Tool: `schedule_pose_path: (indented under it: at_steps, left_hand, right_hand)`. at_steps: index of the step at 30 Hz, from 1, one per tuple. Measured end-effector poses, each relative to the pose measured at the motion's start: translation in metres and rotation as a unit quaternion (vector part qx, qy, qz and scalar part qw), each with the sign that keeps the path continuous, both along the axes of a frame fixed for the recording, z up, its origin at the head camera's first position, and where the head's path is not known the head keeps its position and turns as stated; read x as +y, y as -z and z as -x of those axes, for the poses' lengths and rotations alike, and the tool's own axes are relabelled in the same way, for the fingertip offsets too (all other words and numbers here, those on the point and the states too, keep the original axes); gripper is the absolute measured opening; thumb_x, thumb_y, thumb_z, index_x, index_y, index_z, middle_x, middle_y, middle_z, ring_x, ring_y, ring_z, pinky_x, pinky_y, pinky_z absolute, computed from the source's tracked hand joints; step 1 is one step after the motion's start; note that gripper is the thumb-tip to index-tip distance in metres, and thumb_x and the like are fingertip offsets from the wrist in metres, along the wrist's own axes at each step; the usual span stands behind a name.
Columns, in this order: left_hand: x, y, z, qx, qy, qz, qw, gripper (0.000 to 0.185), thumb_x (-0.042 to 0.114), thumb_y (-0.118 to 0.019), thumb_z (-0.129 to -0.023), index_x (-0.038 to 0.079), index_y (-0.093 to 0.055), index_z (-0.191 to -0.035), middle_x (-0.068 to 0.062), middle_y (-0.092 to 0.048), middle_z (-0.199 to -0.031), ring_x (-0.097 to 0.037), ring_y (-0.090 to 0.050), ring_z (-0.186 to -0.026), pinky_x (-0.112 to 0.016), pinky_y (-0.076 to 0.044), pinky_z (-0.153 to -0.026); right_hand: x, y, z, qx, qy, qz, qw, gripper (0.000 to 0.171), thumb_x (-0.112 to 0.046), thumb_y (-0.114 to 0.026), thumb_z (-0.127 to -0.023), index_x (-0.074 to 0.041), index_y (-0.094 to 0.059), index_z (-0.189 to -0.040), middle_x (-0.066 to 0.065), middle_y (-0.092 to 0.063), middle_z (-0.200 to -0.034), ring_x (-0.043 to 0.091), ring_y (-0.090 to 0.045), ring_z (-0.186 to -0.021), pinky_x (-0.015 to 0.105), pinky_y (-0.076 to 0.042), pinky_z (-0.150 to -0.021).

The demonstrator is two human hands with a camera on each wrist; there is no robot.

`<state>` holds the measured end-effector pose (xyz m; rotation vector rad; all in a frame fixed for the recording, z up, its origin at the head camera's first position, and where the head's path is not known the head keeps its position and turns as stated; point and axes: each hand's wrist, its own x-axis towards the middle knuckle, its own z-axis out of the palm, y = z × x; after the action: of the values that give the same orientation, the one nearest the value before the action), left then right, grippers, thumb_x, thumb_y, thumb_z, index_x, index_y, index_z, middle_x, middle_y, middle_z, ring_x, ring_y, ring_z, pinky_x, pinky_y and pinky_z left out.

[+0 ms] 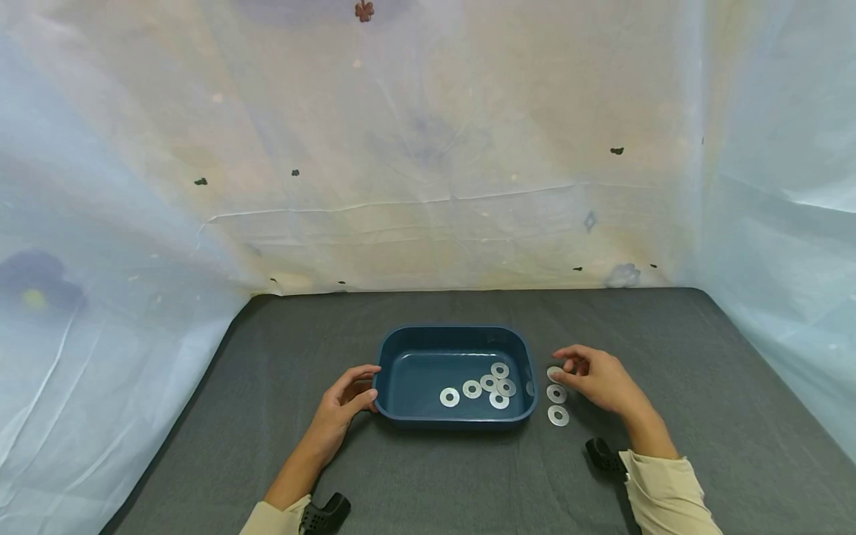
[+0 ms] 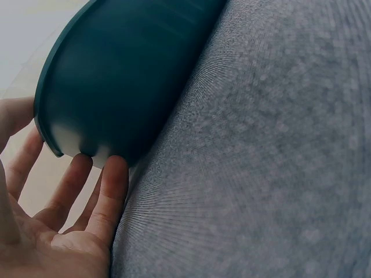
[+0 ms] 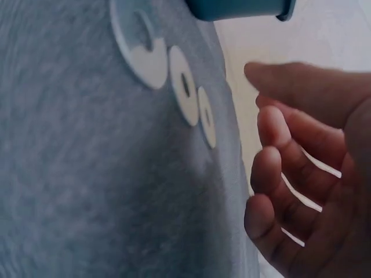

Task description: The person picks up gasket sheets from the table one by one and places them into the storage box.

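A dark blue tray (image 1: 455, 329) sits mid-mat with several flat metal washers (image 1: 490, 384) lying in its right half. My left hand (image 1: 361, 386) rests against the tray's left wall; in the left wrist view its straight fingers (image 2: 110, 185) touch the tray (image 2: 116, 75) at a low corner. Right of the tray, three washers (image 1: 556, 394) lie in a row on the mat. My right hand (image 1: 574, 367) hovers by the farthest one, fingers loosely bent, holding nothing. The right wrist view shows the hand (image 3: 290, 162) apart from the three washers (image 3: 184, 86) and the tray's edge (image 3: 243, 7).
A dark grey mat (image 1: 428, 475) covers the table. Pale plastic sheeting (image 1: 428, 186) hangs behind and on both sides. Black wrist mounts (image 1: 602, 455) show at my sleeves.
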<state>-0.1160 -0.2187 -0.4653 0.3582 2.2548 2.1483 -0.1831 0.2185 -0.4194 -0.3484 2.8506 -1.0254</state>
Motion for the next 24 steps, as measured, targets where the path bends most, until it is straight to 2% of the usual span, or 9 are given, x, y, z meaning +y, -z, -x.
schedule_pose_path:
  at_steps: [9, 17, 24]
  left_hand:
    - [0.000, -0.001, 0.000, -0.004, -0.004, 0.002, 1.0000, 0.042, 0.012, -0.058, -0.100, -0.001, -0.048, -0.139, -0.009, -0.050, -0.128, -0.008, -0.060, -0.095, -0.030, -0.056, -0.079]
    - [0.000, 0.000, 0.000, 0.004, -0.002, 0.002, 1.0000, 0.041, 0.012, -0.058, -0.100, -0.001, -0.048, -0.139, -0.011, -0.050, -0.128, -0.009, -0.060, -0.093, -0.029, -0.056, -0.079]
    - [0.001, 0.000, 0.000, -0.003, -0.006, 0.004, 1.0000, 0.042, 0.013, -0.058, -0.100, 0.001, -0.049, -0.139, -0.013, -0.049, -0.130, -0.010, -0.060, -0.094, -0.030, -0.056, -0.079]
  right_hand:
    - [0.001, 0.013, 0.004, -0.012, 0.019, -0.020, 1.000, 0.030, -0.021, -0.074, -0.089, -0.005, -0.069, -0.114, 0.001, -0.060, -0.085, 0.014, -0.050, -0.073, 0.029, -0.039, -0.064]
    - [0.000, 0.012, 0.004, 0.001, 0.021, -0.040, 0.999, 0.027, -0.022, -0.075, -0.088, -0.006, -0.071, -0.110, -0.001, -0.060, -0.084, 0.012, -0.050, -0.073, 0.030, -0.039, -0.067]
    - [0.003, 0.011, 0.004, -0.014, 0.043, -0.047, 0.998, 0.029, -0.025, -0.074, -0.089, -0.005, -0.070, -0.110, 0.000, -0.060, -0.086, 0.013, -0.051, -0.075, 0.030, -0.038, -0.068]
